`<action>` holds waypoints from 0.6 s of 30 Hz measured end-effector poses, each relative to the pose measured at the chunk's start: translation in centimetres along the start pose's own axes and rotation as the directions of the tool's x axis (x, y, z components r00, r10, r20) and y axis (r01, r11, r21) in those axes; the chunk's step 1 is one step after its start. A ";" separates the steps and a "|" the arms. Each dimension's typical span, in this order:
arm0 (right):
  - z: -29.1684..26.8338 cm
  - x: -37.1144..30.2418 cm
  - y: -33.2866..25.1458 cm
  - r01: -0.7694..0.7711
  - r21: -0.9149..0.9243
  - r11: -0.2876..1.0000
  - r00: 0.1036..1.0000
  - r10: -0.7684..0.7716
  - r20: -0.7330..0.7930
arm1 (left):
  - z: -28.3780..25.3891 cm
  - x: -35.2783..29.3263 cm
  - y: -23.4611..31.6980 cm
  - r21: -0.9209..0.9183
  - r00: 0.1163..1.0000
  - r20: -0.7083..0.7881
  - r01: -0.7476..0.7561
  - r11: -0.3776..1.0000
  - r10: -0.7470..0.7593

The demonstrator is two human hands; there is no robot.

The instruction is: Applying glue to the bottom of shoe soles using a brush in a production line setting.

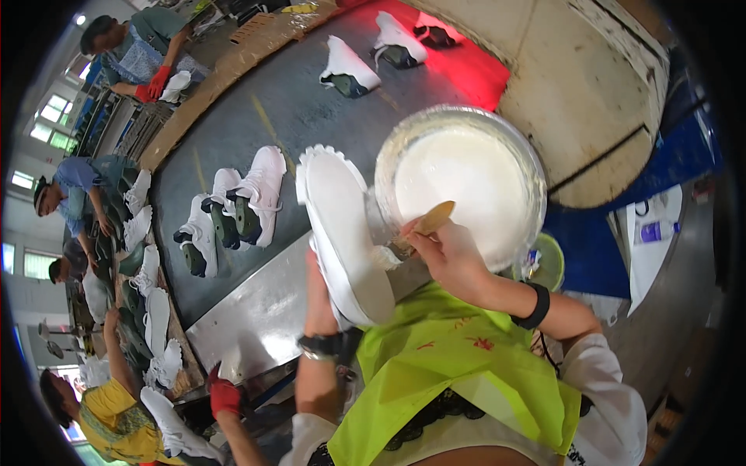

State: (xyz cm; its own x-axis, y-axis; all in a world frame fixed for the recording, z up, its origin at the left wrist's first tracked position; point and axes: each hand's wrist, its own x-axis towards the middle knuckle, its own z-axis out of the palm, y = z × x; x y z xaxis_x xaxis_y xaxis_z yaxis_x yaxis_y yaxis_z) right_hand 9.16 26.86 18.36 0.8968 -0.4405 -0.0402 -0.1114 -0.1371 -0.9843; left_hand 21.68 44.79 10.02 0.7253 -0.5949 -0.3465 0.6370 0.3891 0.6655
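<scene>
My left hand [318,291] is wrapped round a white shoe [342,225] from its left side and beneath. Its pale sole faces up, with the scalloped end pointing away from me. My right hand [451,260] grips a brush [435,217] by its wooden handle. The whitish bristles are low beside the right edge of the sole; whether they touch it I cannot tell. Just beyond my right hand stands a round metal basin [536,159] with white liquid [466,182] in it.
Several white shoes [264,182] with dark green inserts lie on the dark conveyor belt [291,116], more at its far end under red light. A metal ledge [252,299] runs along the near side. Co-workers [144,50] line the left. A green bucket [550,260] is right of the basin.
</scene>
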 end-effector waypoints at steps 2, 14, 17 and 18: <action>-1.0 1.5 -1.5 0.030 -0.077 0.997 0.999 -0.032 -0.029 | -1.7 4.8 2.9 -0.027 0.997 0.074 -0.030 0.999 0.032; -4.6 4.9 1.6 -0.133 0.090 0.987 0.968 0.149 -0.204 | -8.5 42.8 12.0 0.880 0.617 -0.468 0.393 0.268 0.632; -4.6 5.2 1.4 -0.203 0.125 0.971 0.956 0.224 -0.190 | -8.8 41.5 12.9 0.844 0.590 -0.515 0.476 0.247 0.622; -4.7 5.4 1.5 -0.196 0.111 0.974 0.958 0.214 -0.189 | -9.3 40.4 13.4 0.857 0.683 -0.506 0.467 0.219 0.526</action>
State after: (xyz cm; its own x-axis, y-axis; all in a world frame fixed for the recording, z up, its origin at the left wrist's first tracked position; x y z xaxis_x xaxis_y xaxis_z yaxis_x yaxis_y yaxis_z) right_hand 11.80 20.15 17.46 0.7549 -0.6189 -0.2168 -0.2366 0.0513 -0.9703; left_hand 61.95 32.46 -1.24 0.9629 0.1548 -0.2211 0.2543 -0.7950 0.5507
